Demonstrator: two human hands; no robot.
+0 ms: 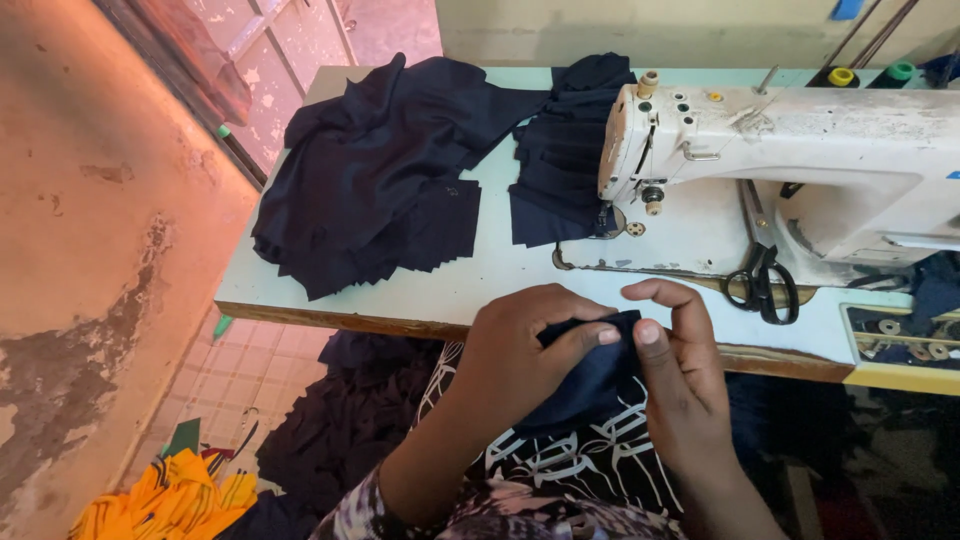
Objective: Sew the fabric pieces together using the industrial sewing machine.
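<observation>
Tabletop [470,285]: hands pinch navy cloth [590,375]

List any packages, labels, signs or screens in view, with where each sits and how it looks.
No packages, signs or screens show.
Possible label: a tiny blue mark at the right edge of the white sewing machine, cut off by the frame; too small to be sure.

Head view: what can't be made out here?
- Dark fabric piece: mostly covered by the left hand and right hand, so its shape is unclear.
- Sewing machine: right end cut off by the frame edge; needle too small to see.
- Scissors: blades hidden against the machine base.
- Orange cloth: cut off at the bottom edge.
</observation>
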